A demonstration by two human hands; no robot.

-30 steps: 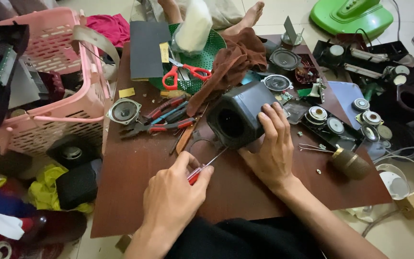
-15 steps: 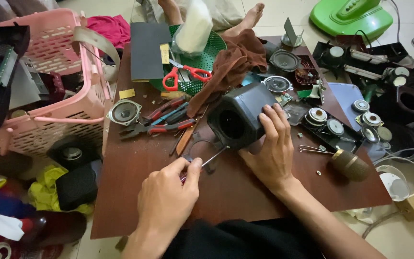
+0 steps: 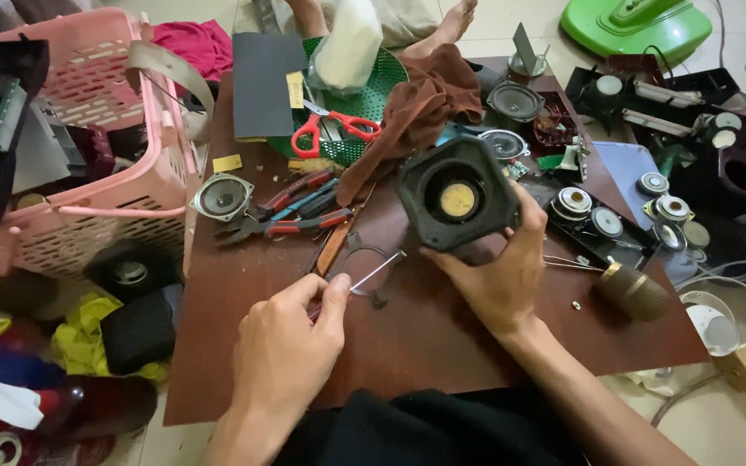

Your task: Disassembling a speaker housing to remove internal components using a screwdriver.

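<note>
Black speaker housing point(image 3: 458, 193) is tilted up off the table point(image 3: 442, 345), open face toward the camera, gripped from its right side by the right hand point(image 3: 498, 276). Left hand point(image 3: 291, 345) pinches a screwdriver point(image 3: 371, 276), tip just left of the housing. Judgement: brace the housing against the table before driving; keep the shaft square to the screw. Pliers point(image 3: 291, 226) lie beyond the left hand.

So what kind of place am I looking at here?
Most likely a home repair corner on the floor, not a proper shop: a low brown table strewn with loose speaker drivers, pliers, and a pink laundry basket of parts beside it.
</note>
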